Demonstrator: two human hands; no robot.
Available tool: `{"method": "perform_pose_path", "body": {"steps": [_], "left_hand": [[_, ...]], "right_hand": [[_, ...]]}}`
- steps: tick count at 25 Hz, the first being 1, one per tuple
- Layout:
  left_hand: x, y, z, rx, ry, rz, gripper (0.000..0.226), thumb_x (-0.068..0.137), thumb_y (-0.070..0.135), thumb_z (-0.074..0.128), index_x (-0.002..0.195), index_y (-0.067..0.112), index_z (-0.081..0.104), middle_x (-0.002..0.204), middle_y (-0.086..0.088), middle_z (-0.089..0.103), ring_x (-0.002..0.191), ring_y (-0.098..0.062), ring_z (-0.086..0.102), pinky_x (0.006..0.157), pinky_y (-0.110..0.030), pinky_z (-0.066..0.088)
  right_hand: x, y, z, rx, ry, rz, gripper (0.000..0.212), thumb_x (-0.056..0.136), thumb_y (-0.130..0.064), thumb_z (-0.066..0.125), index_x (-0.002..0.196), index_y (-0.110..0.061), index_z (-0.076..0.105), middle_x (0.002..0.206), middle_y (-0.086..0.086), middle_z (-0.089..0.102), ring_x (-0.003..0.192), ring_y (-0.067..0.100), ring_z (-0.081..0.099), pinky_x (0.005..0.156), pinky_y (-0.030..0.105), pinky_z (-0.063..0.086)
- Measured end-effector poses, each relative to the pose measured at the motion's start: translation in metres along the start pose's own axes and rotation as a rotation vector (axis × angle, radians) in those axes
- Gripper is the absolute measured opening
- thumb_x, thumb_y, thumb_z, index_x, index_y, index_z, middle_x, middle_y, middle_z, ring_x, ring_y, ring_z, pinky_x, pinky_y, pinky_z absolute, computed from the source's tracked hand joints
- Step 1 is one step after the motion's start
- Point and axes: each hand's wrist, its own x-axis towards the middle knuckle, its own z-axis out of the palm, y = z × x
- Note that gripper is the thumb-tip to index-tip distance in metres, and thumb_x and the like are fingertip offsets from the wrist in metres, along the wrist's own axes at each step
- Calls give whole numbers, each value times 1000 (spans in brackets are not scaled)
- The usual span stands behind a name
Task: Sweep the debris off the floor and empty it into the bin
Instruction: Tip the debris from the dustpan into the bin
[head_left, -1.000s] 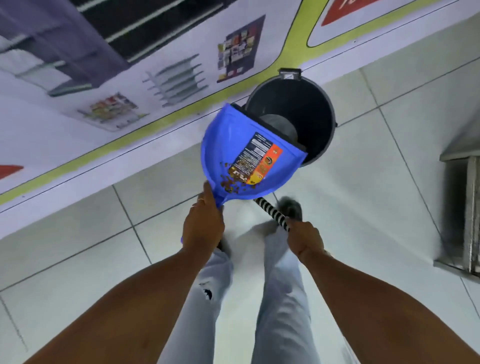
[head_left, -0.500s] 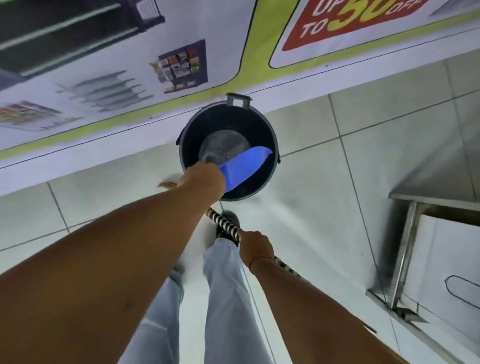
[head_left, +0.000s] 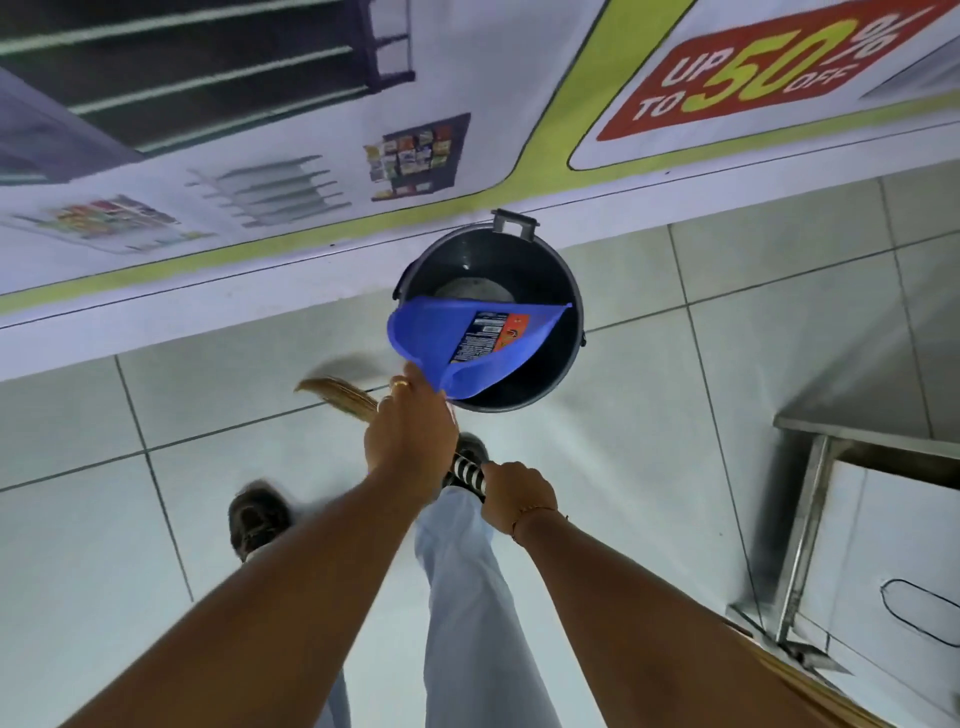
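My left hand (head_left: 408, 434) grips the handle of a blue dustpan (head_left: 478, 343) with a printed label. The pan is held over the open black bin (head_left: 563, 364), its wide edge reaching across the bin's mouth, and no debris shows on its surface. My right hand (head_left: 517, 493) is closed around the black-and-white striped handle of a broom (head_left: 467, 475). The broom's straw bristles (head_left: 337, 395) stick out to the left behind my left hand, just above the tiled floor.
The bin stands against a wall (head_left: 311, 156) covered by a printed banner with a sale sign. A steel cabinet (head_left: 852, 519) on legs stands at the right. My legs and a dark shoe (head_left: 257, 519) are below on the pale floor tiles (head_left: 104, 571).
The dustpan held brown debris beside the bin a second ago, then tipped steeply into it. Now it lies flatter over the bin with its surface bare. The view has shifted right.
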Motion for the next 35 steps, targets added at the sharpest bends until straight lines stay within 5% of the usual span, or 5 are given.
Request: {"method": "perform_pose_path", "body": {"steps": [5,10,16,23,35], "left_hand": [[-29,-104,-20,-64,79,63,48,88,11,49,133,5,35,121,-16,53,107,-39,54,86,-45,40],[-53,-230,-54,-132,167,41,38,75,1,61,112,1,51,99,-19,60,77,-38,61,69,-42,47],[-35,-370,-49,-427,395,-429,26,83,7,50,109,9,45,99,-17,56,85,-36,56,71,-38,44],[28,-498,48,-416,446,-808,32,81,-2,55,110,-2,40,103,-31,52,88,-52,54,80,-54,42],[136,-466,119,-582,135,-806,30,85,1,47,114,5,45,114,-18,51,101,-40,54,88,-51,37]], "right_hand": [[-16,-62,20,-60,-49,35,55,89,-23,47,143,-31,35,138,10,49,120,34,55,98,39,45],[-24,-144,50,-201,104,15,48,91,-23,43,138,-26,41,138,4,50,121,30,54,95,41,49],[76,-288,45,-282,174,-220,53,94,-27,43,146,-23,33,131,14,51,120,34,53,97,41,43],[289,-398,28,-396,408,-427,41,89,-12,48,129,-16,58,121,18,63,114,36,57,95,37,46],[374,-444,45,-204,615,-426,47,88,-1,43,131,-11,58,129,15,63,124,30,53,100,34,42]]}}
